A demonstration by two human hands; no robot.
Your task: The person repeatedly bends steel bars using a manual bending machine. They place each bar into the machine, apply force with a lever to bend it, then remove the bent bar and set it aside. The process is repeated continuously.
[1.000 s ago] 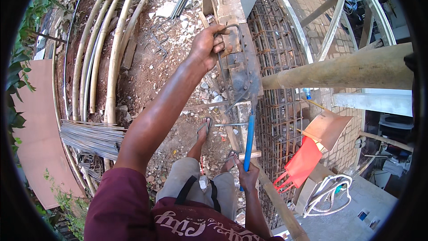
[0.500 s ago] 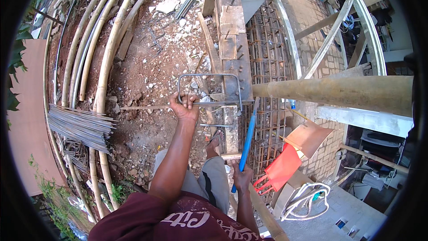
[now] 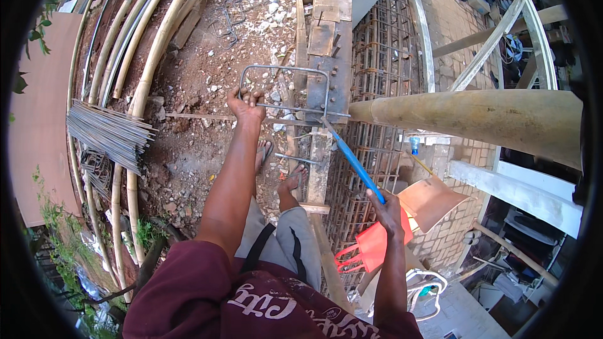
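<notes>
My left hand [image 3: 247, 105] is closed round the left side of a steel rod bent into an open rectangle [image 3: 286, 68]. The rod's lower right corner lies over a wooden bench [image 3: 317, 90] with metal pins standing in it. My right hand [image 3: 387, 212] grips the lower end of a long blue-handled bar bender [image 3: 357, 162]. The bender slants up and left, and its grey head meets the rod at that corner. How the head sits on the rod is too small to tell. A short loose rod [image 3: 295, 158] lies below the bent one.
Rebar cages [image 3: 380, 56] lie right of the bench, with a thick bamboo pole [image 3: 465, 116] above them. Straight cut rods [image 3: 110, 132] are stacked across long bamboo poles [image 3: 157, 44] at left. A red bag [image 3: 380, 245] and a brown board [image 3: 433, 204] are near my right hand.
My right hand has swung to the right and up, turning the bender from nearly upright to slanting, with its head at the rod's corner. My left hand still holds the rod; the view has shifted.
</notes>
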